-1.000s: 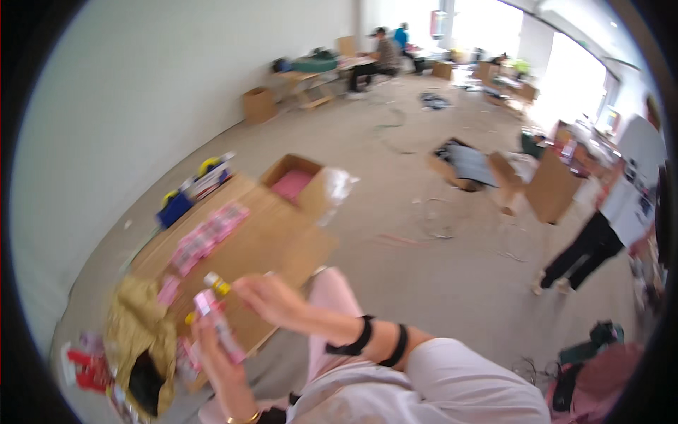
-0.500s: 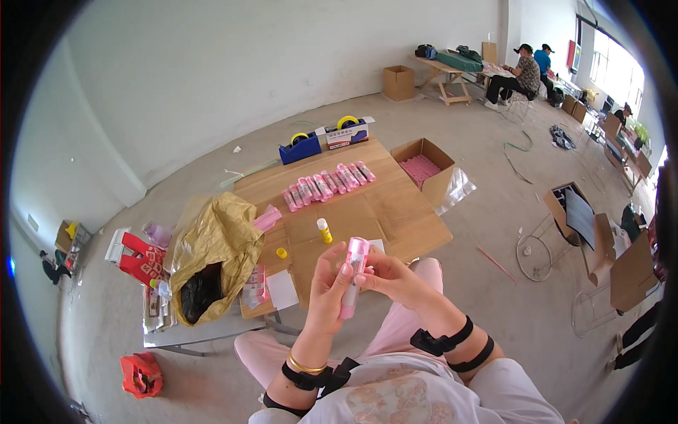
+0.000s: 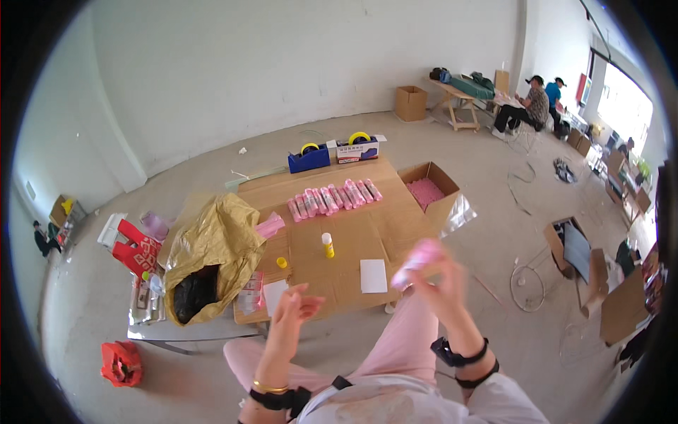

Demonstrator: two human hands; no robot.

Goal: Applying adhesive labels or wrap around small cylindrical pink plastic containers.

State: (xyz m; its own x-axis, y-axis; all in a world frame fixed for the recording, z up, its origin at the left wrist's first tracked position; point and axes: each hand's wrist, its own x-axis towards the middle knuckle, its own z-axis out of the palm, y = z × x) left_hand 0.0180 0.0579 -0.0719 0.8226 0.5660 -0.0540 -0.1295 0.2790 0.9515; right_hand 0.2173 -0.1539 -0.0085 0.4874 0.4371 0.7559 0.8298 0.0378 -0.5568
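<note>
Over the near right of the table, my right hand [image 3: 443, 286] grips a pink wrapped roll [image 3: 422, 260], smeared by motion. My left hand [image 3: 293, 314] holds nothing, its fingers apart, beside a white paper sheet [image 3: 273, 291] at the table's front edge. An uncapped glue stick [image 3: 328, 247] stands upright on the cardboard [image 3: 304, 237], and its yellow cap [image 3: 282, 262] lies to its left. A second white paper sheet [image 3: 373, 276] lies right of the glue stick. Farther back, several similar pink rolls [image 3: 332, 201] lie side by side in a row.
A gold sack [image 3: 226, 233] covers the table's left side. Two tape dispensers, one blue [image 3: 308, 161] and one in a box [image 3: 358, 150], stand at the back edge. An open carton [image 3: 441, 205] with pink contents sits off the right edge. People work at far tables.
My hands have parted. The right one has carried the pink roll to the right; the left has let go of it and moved left. The right-hand paper sheet is now uncovered.
</note>
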